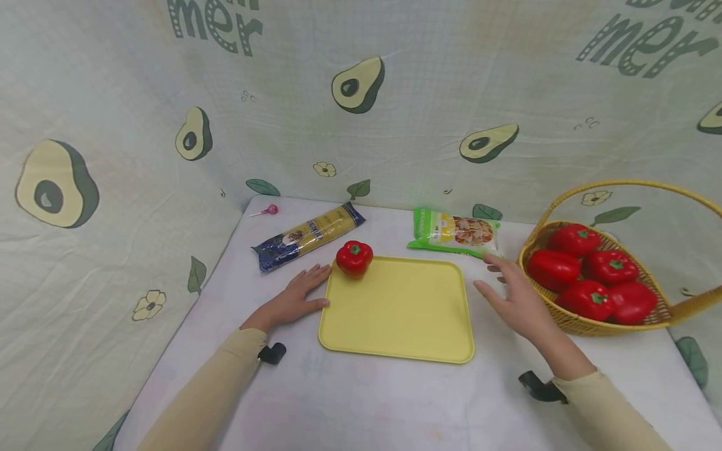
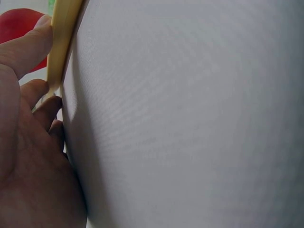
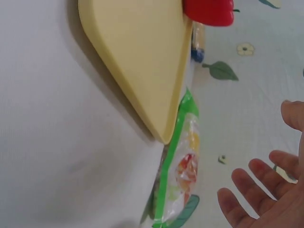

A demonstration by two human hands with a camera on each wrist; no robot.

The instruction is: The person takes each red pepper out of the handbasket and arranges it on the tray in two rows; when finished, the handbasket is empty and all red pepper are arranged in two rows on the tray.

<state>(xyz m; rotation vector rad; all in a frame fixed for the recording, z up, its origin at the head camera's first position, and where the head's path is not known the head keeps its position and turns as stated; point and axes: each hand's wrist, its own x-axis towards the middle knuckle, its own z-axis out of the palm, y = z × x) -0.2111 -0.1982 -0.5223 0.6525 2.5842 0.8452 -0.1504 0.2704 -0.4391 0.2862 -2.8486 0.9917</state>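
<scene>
A yellow rectangular tray (image 1: 397, 313) lies on the table, with one red bell pepper (image 1: 354, 258) at its far left corner. My left hand (image 1: 293, 297) rests on the table against the tray's left edge, fingers extended. In the left wrist view the thumb (image 2: 31, 47) lies at the tray's rim (image 2: 64, 38), the red pepper behind it. Between the tray and the basket, my right hand (image 1: 516, 300) is held with fingers spread and nothing in it. The right wrist view shows those fingers (image 3: 251, 192) apart from the tray (image 3: 142, 57) and a green-edged food packet (image 3: 183, 166).
A yellow wicker basket (image 1: 586, 324) with several red peppers (image 1: 589, 299) stands at the right, its tall handle arching up. Behind the tray lie the green packet (image 1: 457, 232) and a blue-and-gold pasta packet (image 1: 309, 237). A pink lollipop (image 1: 272, 209) is at the far left corner.
</scene>
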